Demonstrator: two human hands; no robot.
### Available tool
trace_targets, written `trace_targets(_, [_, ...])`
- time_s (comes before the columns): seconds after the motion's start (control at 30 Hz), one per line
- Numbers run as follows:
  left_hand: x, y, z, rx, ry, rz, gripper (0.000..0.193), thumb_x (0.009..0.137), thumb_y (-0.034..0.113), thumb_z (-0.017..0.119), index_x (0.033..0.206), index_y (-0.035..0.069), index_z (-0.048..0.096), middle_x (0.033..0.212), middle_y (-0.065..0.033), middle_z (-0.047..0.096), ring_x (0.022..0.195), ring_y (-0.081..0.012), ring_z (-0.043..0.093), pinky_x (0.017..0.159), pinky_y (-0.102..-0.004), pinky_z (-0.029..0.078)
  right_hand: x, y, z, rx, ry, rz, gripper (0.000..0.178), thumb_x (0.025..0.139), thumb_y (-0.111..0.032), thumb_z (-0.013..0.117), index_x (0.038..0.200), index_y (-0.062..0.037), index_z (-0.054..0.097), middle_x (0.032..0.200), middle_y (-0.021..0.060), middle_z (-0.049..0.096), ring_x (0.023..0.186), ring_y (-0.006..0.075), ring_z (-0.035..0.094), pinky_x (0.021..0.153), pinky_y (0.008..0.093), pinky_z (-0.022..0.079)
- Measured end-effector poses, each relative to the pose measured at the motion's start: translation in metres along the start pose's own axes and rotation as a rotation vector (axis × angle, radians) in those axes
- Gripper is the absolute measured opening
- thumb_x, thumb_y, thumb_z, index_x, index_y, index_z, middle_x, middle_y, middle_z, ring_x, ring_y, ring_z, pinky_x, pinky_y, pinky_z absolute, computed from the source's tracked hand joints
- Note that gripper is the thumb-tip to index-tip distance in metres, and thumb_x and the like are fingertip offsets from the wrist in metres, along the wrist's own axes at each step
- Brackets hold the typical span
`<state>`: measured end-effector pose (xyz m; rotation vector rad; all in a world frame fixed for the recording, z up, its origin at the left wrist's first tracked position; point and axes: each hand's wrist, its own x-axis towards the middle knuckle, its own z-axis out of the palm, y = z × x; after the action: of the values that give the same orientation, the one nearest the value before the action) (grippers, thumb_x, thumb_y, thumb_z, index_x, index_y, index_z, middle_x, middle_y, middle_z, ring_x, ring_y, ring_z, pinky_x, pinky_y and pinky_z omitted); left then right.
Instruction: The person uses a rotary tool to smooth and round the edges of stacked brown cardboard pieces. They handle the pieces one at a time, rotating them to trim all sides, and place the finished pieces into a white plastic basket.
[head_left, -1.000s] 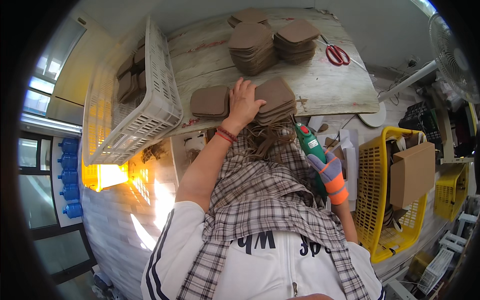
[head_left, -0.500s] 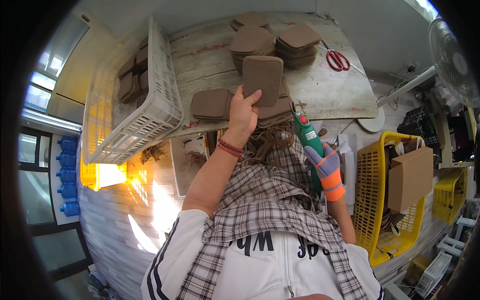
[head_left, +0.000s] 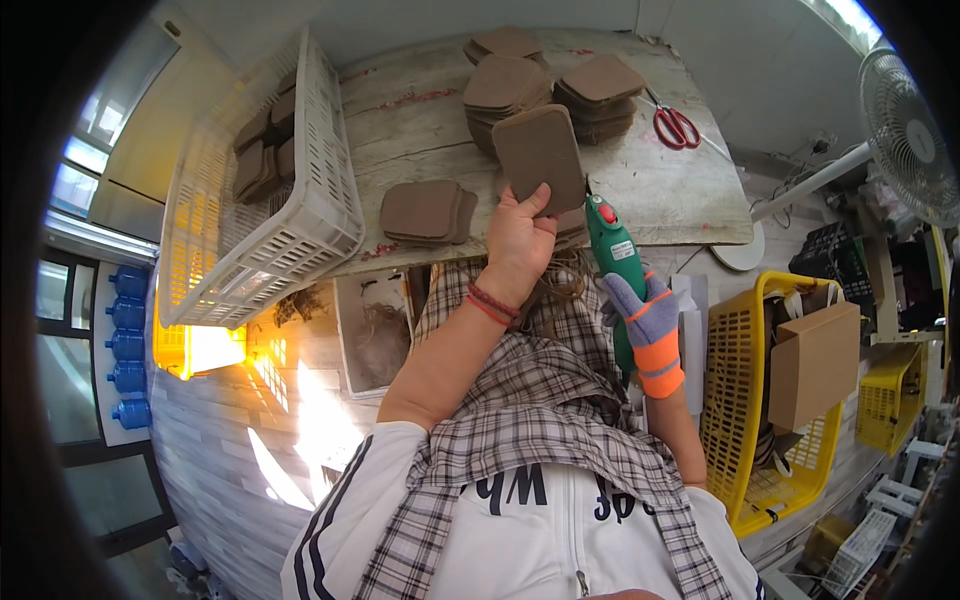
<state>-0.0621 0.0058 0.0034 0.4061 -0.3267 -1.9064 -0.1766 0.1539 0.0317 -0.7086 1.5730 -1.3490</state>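
My bare left hand (head_left: 524,228) grips a brown rounded rectangular pad (head_left: 540,160) near its lower edge, thumb on top, and holds it up over the table's front edge. In a grey and orange glove, my right hand (head_left: 645,325) is wrapped round a green handheld power tool (head_left: 614,245) with a red button. The tool's thin dark tip points up beside the pad's right edge; whether they touch I cannot tell. A low stack of brown pads (head_left: 425,211) lies left of my left hand. Brown trimmings (head_left: 566,278) hang on my plaid apron below the pad.
Taller pad stacks (head_left: 506,84) stand at the table's back, beside red-handled scissors (head_left: 676,127). A white crate (head_left: 345,190) holding pads is at the left. At right are a yellow basket (head_left: 730,420) with a cardboard box (head_left: 815,362) and a white fan (head_left: 908,130).
My left hand has moved right with the pad, now tilted and closer to the tool's tip. The tool has shifted slightly, and fewer trimmings show below the pad.
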Motion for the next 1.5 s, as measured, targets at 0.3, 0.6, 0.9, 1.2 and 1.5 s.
trace_targets(0.3, [-0.024,-0.022,-0.012,0.096,-0.068,-0.168,0.032,0.088,-0.002,0.053,0.119,0.009,0.05,0.12,-0.0068,0.056,0.108,-0.0222,0.055,0.095,-0.0385,0.045,0.005,-0.006,-0.005,0.088,0.036,-0.052,0.03,0.081,-0.019,0.071,0.099,0.001,0.058,0.071,0.0027,0.061,0.056,0.0075,0.055,0.047,0.0208,0.043])
trace_targets(0.6, [-0.025,-0.014,-0.032,0.332,-0.14,-0.118,0.032,0.087,-0.003,0.053,0.118,0.004,0.052,0.113,-0.0073,0.061,0.101,-0.018,0.059,0.087,-0.0329,0.05,0.004,-0.015,-0.023,-0.025,0.027,-0.047,0.025,0.085,-0.021,0.065,0.095,0.0005,0.055,0.062,0.0062,0.058,0.049,0.0132,0.055,0.047,0.0243,0.044])
trace_targets(0.9, [-0.009,0.058,-0.033,0.808,-0.286,-0.18,0.035,0.084,-0.007,0.053,0.119,-0.002,0.053,0.108,-0.0051,0.062,0.094,-0.0101,0.059,0.086,-0.0246,0.047,-0.013,-0.008,-0.051,-0.071,-0.15,0.076,0.03,0.081,-0.022,0.071,0.098,-0.0003,0.057,0.068,0.0019,0.059,0.052,0.0073,0.054,0.047,0.021,0.043])
trace_targets(1.2, [-0.011,0.075,-0.045,0.977,-0.319,-0.412,0.037,0.082,-0.006,0.056,0.119,-0.001,0.055,0.105,-0.0034,0.063,0.091,-0.0091,0.059,0.082,-0.0236,0.048,-0.018,-0.001,-0.041,-0.181,-0.182,0.071,0.038,0.079,-0.02,0.073,0.106,0.0006,0.056,0.069,0.001,0.059,0.055,0.0052,0.053,0.048,0.0204,0.043])
trace_targets(1.5, [-0.02,0.076,-0.052,1.067,-0.326,-0.478,0.038,0.08,-0.007,0.056,0.117,-0.002,0.055,0.104,-0.0027,0.062,0.091,-0.0093,0.058,0.082,-0.0236,0.048,-0.012,-0.001,-0.032,-0.097,-0.225,0.112,0.036,0.081,-0.022,0.072,0.103,0.0015,0.057,0.068,0.0007,0.059,0.055,0.0055,0.052,0.049,0.0202,0.042])
